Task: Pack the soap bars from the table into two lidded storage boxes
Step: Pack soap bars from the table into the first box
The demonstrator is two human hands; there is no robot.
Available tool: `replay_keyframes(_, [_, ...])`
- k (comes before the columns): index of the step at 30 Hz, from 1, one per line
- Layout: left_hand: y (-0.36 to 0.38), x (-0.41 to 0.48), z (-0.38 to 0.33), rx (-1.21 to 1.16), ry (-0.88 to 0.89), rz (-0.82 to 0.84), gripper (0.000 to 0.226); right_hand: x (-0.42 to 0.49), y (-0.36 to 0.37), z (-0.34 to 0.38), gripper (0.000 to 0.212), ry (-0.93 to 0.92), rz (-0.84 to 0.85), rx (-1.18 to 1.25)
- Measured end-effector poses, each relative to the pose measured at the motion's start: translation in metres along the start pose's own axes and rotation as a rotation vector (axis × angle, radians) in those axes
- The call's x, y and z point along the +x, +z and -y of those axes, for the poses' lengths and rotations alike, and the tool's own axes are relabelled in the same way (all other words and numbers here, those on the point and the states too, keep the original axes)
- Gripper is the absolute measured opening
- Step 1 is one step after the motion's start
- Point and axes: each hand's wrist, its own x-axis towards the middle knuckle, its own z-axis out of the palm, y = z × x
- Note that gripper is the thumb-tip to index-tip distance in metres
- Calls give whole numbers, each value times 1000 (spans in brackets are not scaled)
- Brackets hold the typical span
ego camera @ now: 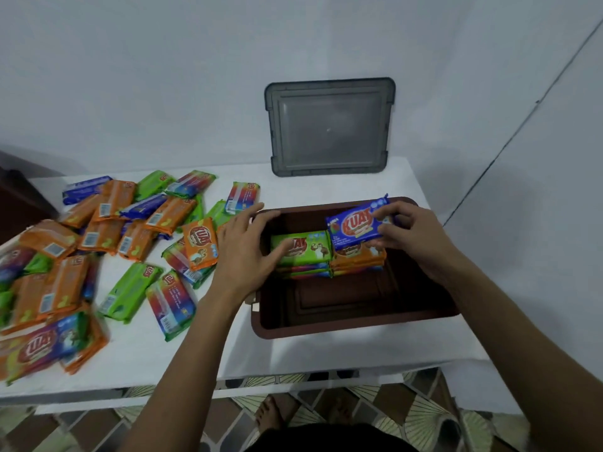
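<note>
In the head view, a brown storage box (355, 324) sits open on the right part of the white table (195, 347), with its grey lid (329, 127) propped against the wall beyond it. Two stacks of soap bars fill the far half of the box; the near half is bare. The right hand (408, 233) pinches a blue soap bar (355, 225) by its right edge, tilted, just above the orange-topped right stack (357, 256). The left hand (243, 252) lies open, fingers spread, fingertips resting on the green soap bar (301, 247) that tops the left stack, gripping nothing. To seat the blue bar well, level it, square its edges with the stack below, and lower it flat before letting go; the left hand should steady the neighbouring stack so that nothing slides. Many loose soap bars (98, 252) lie scattered over the left of the table, so packing appears to be at an early stage.
</note>
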Motion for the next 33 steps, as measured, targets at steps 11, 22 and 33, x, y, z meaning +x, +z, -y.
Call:
replay_keyframes(11, [1,7,-1,-155,-54,-97,42,3,16,-27,18,-200,-35,-750])
replay_keyframes(22, [-8,-7,28,-245,-27,-66,33,-14,66,-9,45,-210,-100,-1149])
replay_keyframes(33, [-81,-72,195,151,-348,41,38,-22,263,39,34,-601,26,-881])
